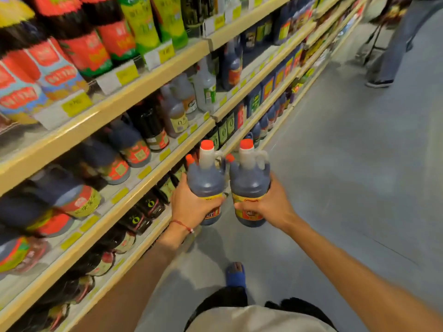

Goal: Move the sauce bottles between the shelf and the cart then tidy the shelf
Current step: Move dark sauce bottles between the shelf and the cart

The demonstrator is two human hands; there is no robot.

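I hold two dark sauce bottles with red caps and yellow-red labels upright, side by side, over the aisle floor. My left hand (189, 204) grips the left bottle (206, 180) around its lower body. Round the label of the right bottle (249, 180) my right hand (268, 204) curls its fingers. Both bottles sit just off the front edge of the shelf (134, 188), whose rows hold several more dark sauce bottles. No cart can be seen.
Shelving with yellow price tags runs along the left, packed with bottles (129, 144) and pouches (55, 68). The grey floor (347, 164) stretches to the right. Another person's legs (388, 58) stand at the far top right. My foot in a blue sandal (236, 274) is below.
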